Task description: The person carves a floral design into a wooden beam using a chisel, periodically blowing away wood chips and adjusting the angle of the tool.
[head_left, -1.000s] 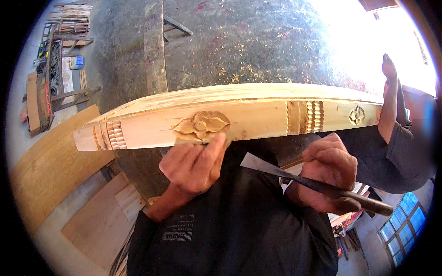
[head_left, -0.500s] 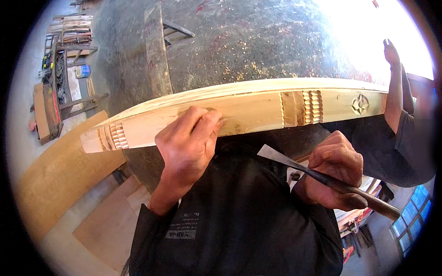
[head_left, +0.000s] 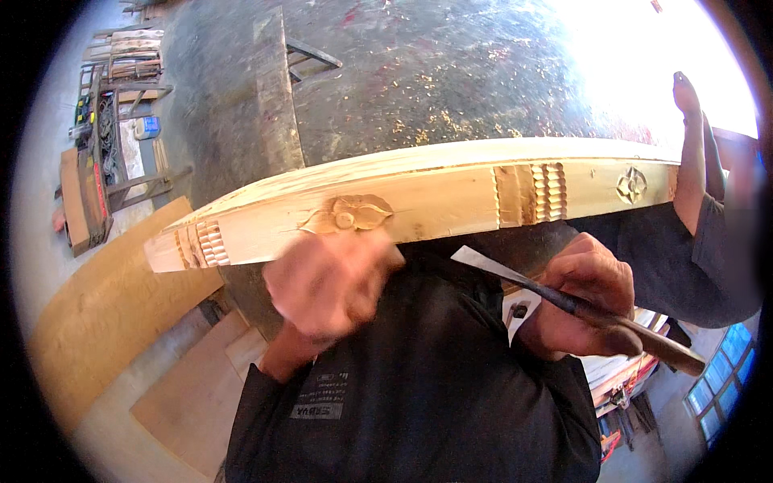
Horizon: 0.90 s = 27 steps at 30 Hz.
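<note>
I see a long pale carved wooden beam [head_left: 419,201] running across the view; taking it as my landmark. Behind it: grey table [head_left: 451,72] surface littered with wood chips. Left of the beam's left end: flat wooden boards [head_left: 105,322] on the floor, and further back a rack of tools and scrap [head_left: 97,185]. At the beam's right end another person's arm [head_left: 692,169] in a dark sleeve rests against it.

On the beam's face: flower carving [head_left: 348,216] left of centre, fluted carving [head_left: 531,193] right of centre, small rosette [head_left: 632,185] near the right end, more fluting [head_left: 205,244] at the left end.

Left hand [head_left: 330,282]: just below the flower carving, motion-blurred, fingers curled; I cannot tell if it holds anything.

Right hand [head_left: 584,294]: below the fluted carving, closed around the dark handle of a chisel [head_left: 564,299]. Blade tip points up-left toward the beam's underside, not touching.
</note>
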Each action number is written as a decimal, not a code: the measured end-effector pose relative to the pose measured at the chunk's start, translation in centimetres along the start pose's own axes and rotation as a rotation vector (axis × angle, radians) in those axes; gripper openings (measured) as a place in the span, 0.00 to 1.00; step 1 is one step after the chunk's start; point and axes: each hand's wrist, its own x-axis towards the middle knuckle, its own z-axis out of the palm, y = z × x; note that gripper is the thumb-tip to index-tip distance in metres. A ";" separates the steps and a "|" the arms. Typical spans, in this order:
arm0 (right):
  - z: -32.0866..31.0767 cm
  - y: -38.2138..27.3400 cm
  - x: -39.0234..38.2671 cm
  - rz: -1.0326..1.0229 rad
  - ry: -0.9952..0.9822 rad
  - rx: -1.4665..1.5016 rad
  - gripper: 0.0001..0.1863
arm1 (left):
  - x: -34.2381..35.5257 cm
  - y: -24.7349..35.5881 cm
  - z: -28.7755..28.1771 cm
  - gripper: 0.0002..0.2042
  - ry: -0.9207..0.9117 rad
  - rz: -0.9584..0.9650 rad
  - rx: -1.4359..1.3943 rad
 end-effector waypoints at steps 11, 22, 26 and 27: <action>3.4 0.1 -2.5 0.541 -0.025 0.244 0.17 | -1.0 1.6 4.6 0.14 0.163 0.504 -0.243; 0.0 2.3 -6.6 0.308 -0.390 -0.258 0.20 | 1.1 2.3 9.4 0.36 0.110 0.369 -0.303; 1.4 2.8 -4.6 0.205 -0.342 -0.297 0.17 | 1.1 2.3 9.4 0.39 0.101 0.355 -0.289; 1.5 2.9 -4.4 0.204 -0.334 -0.302 0.17 | 1.2 2.3 9.4 0.40 0.087 0.347 -0.296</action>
